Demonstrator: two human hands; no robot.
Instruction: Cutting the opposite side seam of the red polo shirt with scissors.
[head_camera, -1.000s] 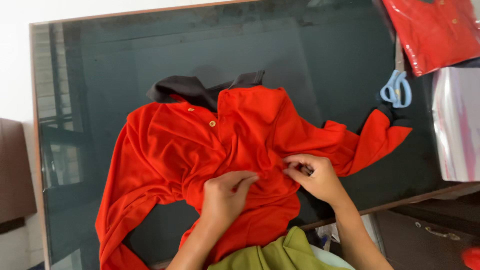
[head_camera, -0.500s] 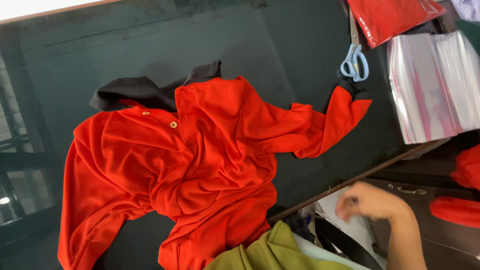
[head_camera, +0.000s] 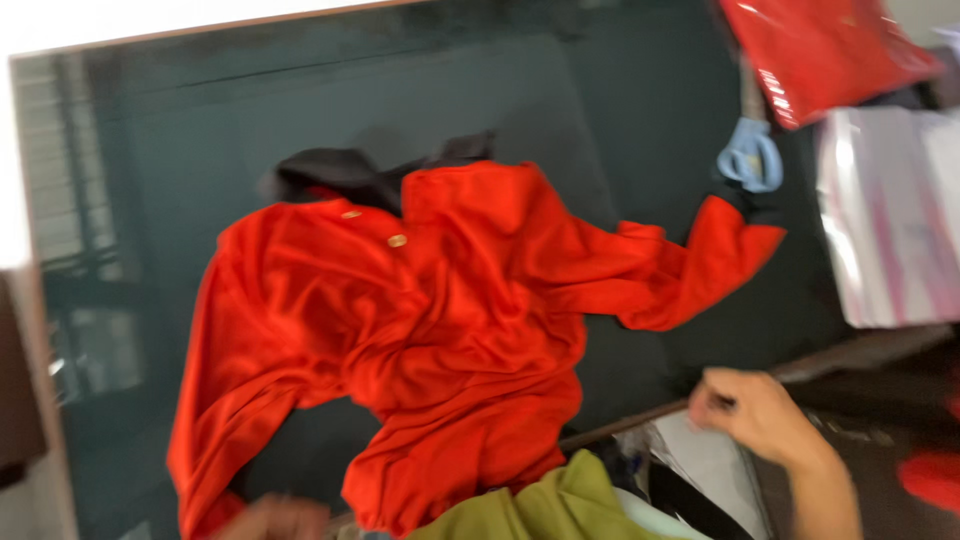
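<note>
A red long-sleeved shirt (head_camera: 440, 330) with a black collar (head_camera: 350, 175) and two small buttons lies crumpled on a dark glass table (head_camera: 200, 120). My right hand (head_camera: 752, 412) hovers past the table's near edge, right of the shirt and apart from it. Its fingers are curled, pinching what looks like a small dark object (head_camera: 727, 403). Only a blurred part of my left hand (head_camera: 275, 518) shows at the bottom edge, by the shirt's lower left hem. Whether it touches the cloth is unclear.
Blue-handled scissors (head_camera: 750, 155) lie by the shirt's right cuff. A red packaged garment (head_camera: 820, 50) sits at the top right, with a stack of clear plastic bags (head_camera: 890, 220) below it. Olive-green cloth (head_camera: 540, 505) is at the bottom.
Both hands have left the shirt's front. The right hand went off the table's near edge to the right, and the left dropped to the bottom edge. The view swung about.
</note>
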